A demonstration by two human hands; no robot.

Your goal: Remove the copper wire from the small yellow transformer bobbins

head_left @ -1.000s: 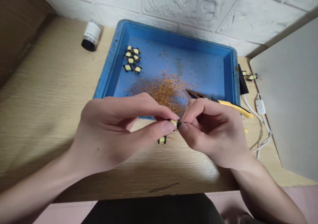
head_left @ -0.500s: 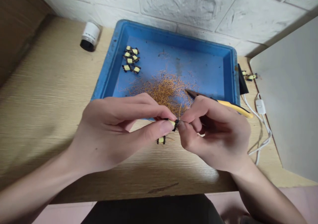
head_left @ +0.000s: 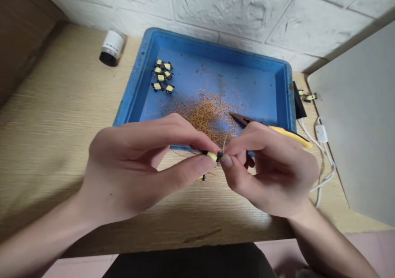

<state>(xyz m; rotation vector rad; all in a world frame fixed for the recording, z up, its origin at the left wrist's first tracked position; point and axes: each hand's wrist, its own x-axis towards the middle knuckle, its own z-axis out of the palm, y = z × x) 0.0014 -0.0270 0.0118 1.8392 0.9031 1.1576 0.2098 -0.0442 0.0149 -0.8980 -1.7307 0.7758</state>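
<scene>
Between the thumb and forefinger of my left hand (head_left: pixel 138 167) is a small yellow-taped transformer (head_left: pixel 212 156) with black ends. My right hand (head_left: pixel 265 167) pinches at its right end, thumb and forefinger closed on a thin wire by the pins. A fine copper-coloured wire (head_left: pixel 225 141) sticks up there; the fingertips hide its lower part. Below the held piece, a second transformer (head_left: pixel 202 178) lies on the table, mostly covered by my left thumb. Pliers (head_left: pixel 242 119) with yellow handles lie behind my right hand, over the tray's front right part.
A blue tray (head_left: pixel 212 43) holds a heap of wire clippings (head_left: pixel 202 115) and several finished-looking transformers (head_left: pixel 161 77) at its left. A white jar with a black lid (head_left: pixel 111 47) lies at the back left. White cable with a switch (head_left: pixel 321 133) runs along the right.
Both hands have spread slightly and tilted the held transformer. My left thumb now covers more of the transformer on the table. The view has shifted a little.
</scene>
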